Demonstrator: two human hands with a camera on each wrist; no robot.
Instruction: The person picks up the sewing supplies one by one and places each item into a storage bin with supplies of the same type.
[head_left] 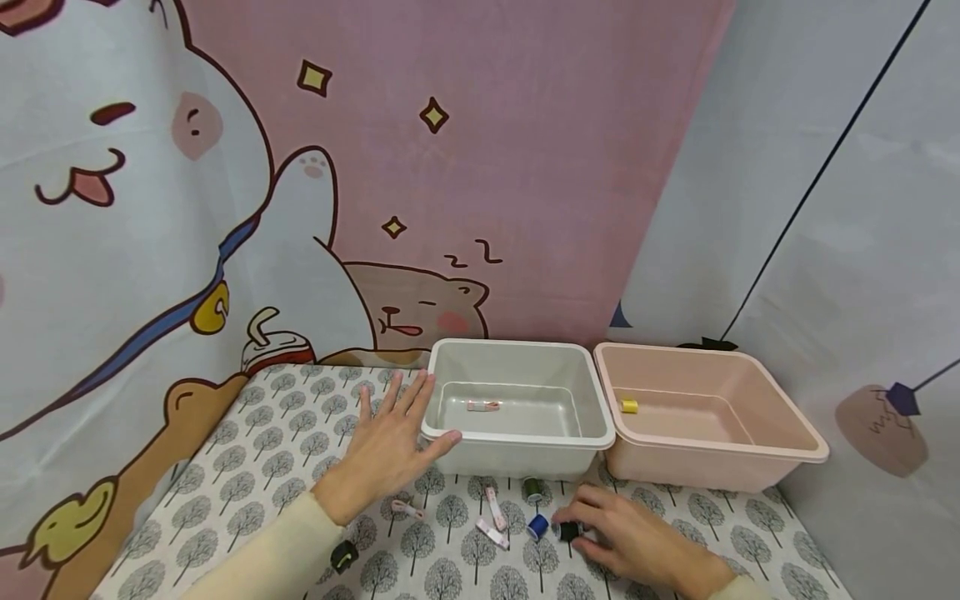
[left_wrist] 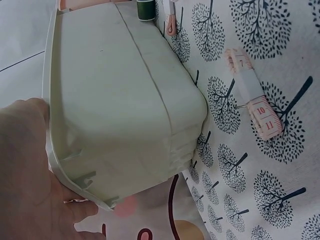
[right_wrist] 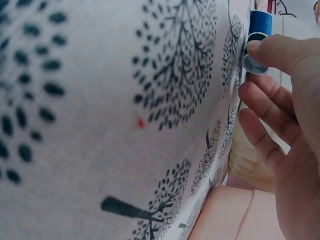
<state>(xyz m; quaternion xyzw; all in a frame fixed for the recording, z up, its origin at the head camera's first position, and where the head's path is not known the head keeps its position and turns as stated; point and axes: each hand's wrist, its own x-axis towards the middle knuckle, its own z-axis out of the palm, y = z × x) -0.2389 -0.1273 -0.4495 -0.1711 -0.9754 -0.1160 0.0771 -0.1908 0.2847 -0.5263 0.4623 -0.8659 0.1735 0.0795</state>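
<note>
My left hand (head_left: pixel 386 450) has its fingers spread against the left corner of the white plastic bin (head_left: pixel 517 457); the left wrist view shows them at its rim. On the cloth, my right hand (head_left: pixel 630 533) pinches a black thread spool (head_left: pixel 569 531) between thumb and fingers. In the right wrist view the thumb covers part of that spool (right_wrist: pixel 256 62). Beside it stands a blue thread spool (head_left: pixel 537 526), with a dark green thread spool (head_left: pixel 532 489) nearer the bin. Folded tape measures lie to the left, one (head_left: pixel 494 508) above another (head_left: pixel 492 533).
A pink bin (head_left: pixel 697 467) stands right of the white one, with a yellow thread spool (head_left: pixel 628 406) inside. Within the white bin lies a folded tape measure (head_left: pixel 483 406). Another tape measure (head_left: pixel 407 509) and a black item (head_left: pixel 344 556) lie near my left forearm.
</note>
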